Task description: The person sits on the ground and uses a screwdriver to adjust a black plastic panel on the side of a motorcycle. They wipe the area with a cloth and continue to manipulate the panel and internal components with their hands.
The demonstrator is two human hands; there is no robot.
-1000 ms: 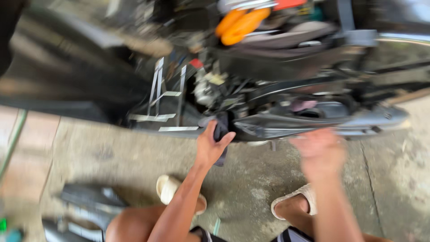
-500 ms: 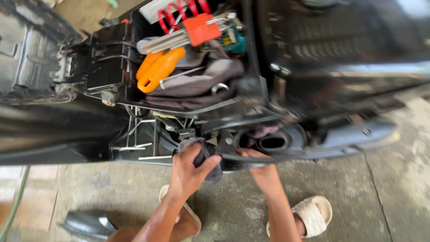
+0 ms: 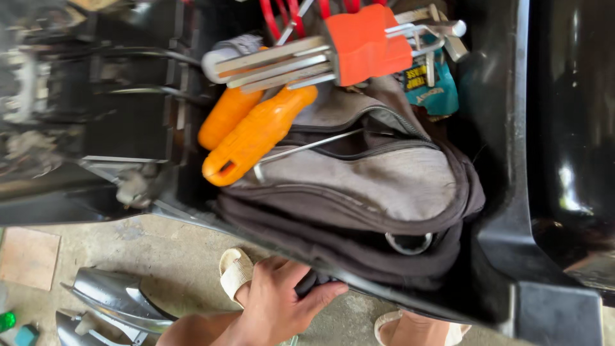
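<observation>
Black plastic fills most of the frame: a vehicle's storage compartment point(image 3: 500, 192) seen from above, packed with gear. At the lower middle of the frame the left hand point(image 3: 275, 304) reaches up to the compartment's lower edge, its fingers point(image 3: 320, 296) curled and clamped on a small dark object point(image 3: 312, 280), too hidden to tell what it is, pressed just under the rim. The right hand cannot be seen; only a bare forearm or leg shows at the bottom right, so nothing can be said of its fingers. Inside the compartment, a grey and dark brown zipped bag point(image 3: 378, 186) lies across the centre, a metal ring point(image 3: 408, 243) showing at its lower side. Two orange tool handles point(image 3: 256, 131) rest on the bag's upper left, touching each other, with a thin metal rod point(image 3: 307, 148) running from beside them across the bag. Above them, at the upper middle of the frame, a set of hex keys in a red holder point(image 3: 365, 41) lies tilted, next to a teal packet point(image 3: 432, 90) at the upper right. On the concrete floor point(image 3: 147, 250) below, a pale sandal point(image 3: 234, 272) sits just left of the hand, and silver-grey body panels point(image 3: 115, 301) lie at the lower left.
</observation>
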